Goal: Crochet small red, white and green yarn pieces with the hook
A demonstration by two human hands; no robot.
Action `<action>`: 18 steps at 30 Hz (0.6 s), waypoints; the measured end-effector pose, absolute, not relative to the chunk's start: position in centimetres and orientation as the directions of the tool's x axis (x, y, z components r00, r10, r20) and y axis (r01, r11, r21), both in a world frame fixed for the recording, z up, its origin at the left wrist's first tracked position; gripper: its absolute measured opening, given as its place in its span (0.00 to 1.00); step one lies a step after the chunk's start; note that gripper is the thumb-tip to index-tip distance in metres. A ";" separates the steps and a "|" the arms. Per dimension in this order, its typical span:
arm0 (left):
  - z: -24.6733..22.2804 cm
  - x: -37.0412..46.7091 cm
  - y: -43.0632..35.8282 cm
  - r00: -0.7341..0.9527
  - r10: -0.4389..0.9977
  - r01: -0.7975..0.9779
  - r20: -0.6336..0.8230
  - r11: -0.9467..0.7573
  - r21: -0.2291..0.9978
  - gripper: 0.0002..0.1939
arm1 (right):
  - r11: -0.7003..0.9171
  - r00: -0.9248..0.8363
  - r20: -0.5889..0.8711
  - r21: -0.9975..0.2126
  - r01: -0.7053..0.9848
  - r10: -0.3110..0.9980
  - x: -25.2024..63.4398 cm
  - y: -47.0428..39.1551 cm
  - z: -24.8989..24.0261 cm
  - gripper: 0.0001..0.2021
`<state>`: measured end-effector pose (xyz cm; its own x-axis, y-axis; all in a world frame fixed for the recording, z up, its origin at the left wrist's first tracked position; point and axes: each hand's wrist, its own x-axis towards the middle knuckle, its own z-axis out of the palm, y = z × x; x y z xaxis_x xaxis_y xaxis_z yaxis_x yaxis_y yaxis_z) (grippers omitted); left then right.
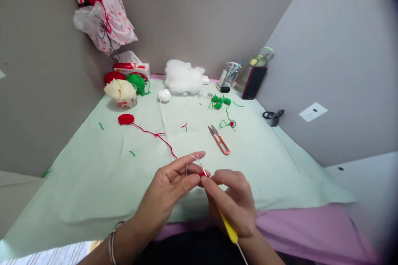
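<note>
My left hand point(174, 184) pinches a small red crochet piece point(203, 174) between thumb and fingers, its index finger stretched out with white yarn over it. In my right hand point(233, 196) is a crochet hook with a yellow handle point(229, 227); its metal tip is at the red piece, close to the white yarn. The fingers hide most of the piece. White yarn runs back to a white yarn ball point(164, 95). A red strand point(155, 134) leads from near my left hand to a flat red yarn bundle point(126, 119).
Orange thread snips point(220, 140) lie beyond my right hand. Green crochet pieces point(219, 101), white stuffing point(184, 78), a clear cup point(230, 74) and a phone point(254, 83) stand further back. A bowl point(126, 102), green yarn point(136, 83) and a tissue box point(132, 69) are at the back left.
</note>
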<state>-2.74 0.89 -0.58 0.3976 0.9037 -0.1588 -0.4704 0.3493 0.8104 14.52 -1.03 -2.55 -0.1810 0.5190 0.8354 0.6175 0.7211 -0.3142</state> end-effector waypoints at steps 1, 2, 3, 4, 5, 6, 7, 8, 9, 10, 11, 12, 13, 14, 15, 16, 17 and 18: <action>-0.5 -2.7 1.0 0.423 0.891 -0.479 -0.165 0.374 0.795 0.20 | 0.726 -0.145 0.847 -0.336 0.601 0.511 14.2 -1.1 -2.6 0.29; -0.4 -2.7 1.1 0.443 0.880 -0.489 -0.170 0.396 0.778 0.20 | 0.728 -0.090 0.854 -0.376 0.573 0.512 13.8 -1.2 -2.6 0.27; -0.4 -2.7 1.2 0.457 0.872 -0.498 -0.175 0.414 0.762 0.21 | 0.724 -0.024 0.849 -0.436 0.534 0.529 13.4 -1.2 -2.7 0.25; -0.4 -2.6 1.3 0.463 0.867 -0.505 -0.182 0.427 0.750 0.21 | 0.711 0.052 0.827 -0.512 0.482 0.560 13.0 -1.2 -2.7 0.23; -0.4 -2.6 1.3 0.462 0.867 -0.511 -0.188 0.433 0.742 0.21 | 0.690 0.117 0.788 -0.592 0.416 0.605 12.7 -1.2 -2.7 0.21; -0.3 -2.5 1.4 0.456 0.869 -0.516 -0.193 0.434 0.739 0.20 | 0.666 0.156 0.738 -0.664 0.340 0.657 12.5 -1.1 -2.6 0.18; -0.3 -2.5 1.5 0.448 0.872 -0.519 -0.195 0.431 0.738 0.20 | 0.631 0.170 0.680 -0.729 0.264 0.713 12.4 -1.0 -2.4 0.14; -0.3 -2.5 1.5 0.442 0.875 -0.521 -0.197 0.429 0.738 0.19 | 0.591 0.164 0.620 -0.783 0.195 0.768 12.4 -0.8 -2.3 0.10; -0.2 -2.5 1.6 0.436 0.878 -0.523 -0.199 0.427 0.738 0.19 | 0.546 0.145 0.561 -0.827 0.133 0.815 12.6 -0.6 -2.1 0.07; -0.2 -2.6 1.6 0.431 0.879 -0.521 -0.204 0.427 0.739 0.19 | 0.501 0.121 0.507 -0.862 0.073 0.854 12.9 -0.4 -1.9 0.04; -0.2 -2.6 1.7 0.427 0.879 -0.515 -0.211 0.429 0.742 0.19 | 0.459 0.090 0.459 -0.888 0.014 0.884 13.2 -0.2 -1.8 0.03; -0.2 -2.7 1.7 0.423 0.879 -0.508 -0.219 0.431 0.746 0.19 | 0.416 0.060 0.414 -0.908 -0.041 0.908 13.5 -0.1 -1.8 0.03; -0.2 -2.8 1.8 0.420 0.879 -0.500 -0.226 0.432 0.750 0.19 | 0.375 0.030 0.374 -0.923 -0.090 0.927 13.8 0.1 -1.7 0.03; -0.2 -2.9 1.9 0.417 0.879 -0.493 -0.232 0.433 0.755 0.20 | 0.344 -0.001 0.347 -0.930 -0.129 0.938 14.0 0.1 -1.8 0.04; -0.2 -3.0 1.9 0.415 0.879 -0.486 -0.235 0.432 0.760 0.21 | 0.324 -0.028 0.332 -0.933 -0.156 0.943 14.2 0.1 -1.9 0.05; -0.2 -3.1 2.0 0.413 0.879 -0.479 -0.238 0.432 0.764 0.22 | 0.317 -0.047 0.330 -0.933 -0.170 0.943 14.4 0.1 -1.9 0.07; -0.3 -3.3 2.1 0.410 0.880 -0.473 -0.240 0.430 0.769 0.22 | 0.324 -0.052 0.337 -0.930 -0.173 0.940 14.5 0.1 -2.0 0.08; -0.3 -3.4 2.1 0.405 0.881 -0.469 -0.244 0.429 0.772 0.23 | 0.340 -0.044 0.352 -0.925 -0.167 0.935 14.6 0.0 -2.1 0.08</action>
<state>-3.40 2.14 -0.30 0.4053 0.8811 -0.2439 -0.4687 0.4293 0.7720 14.63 -0.01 -2.10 -0.0436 0.9351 0.3516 -0.1665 0.3402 -0.9255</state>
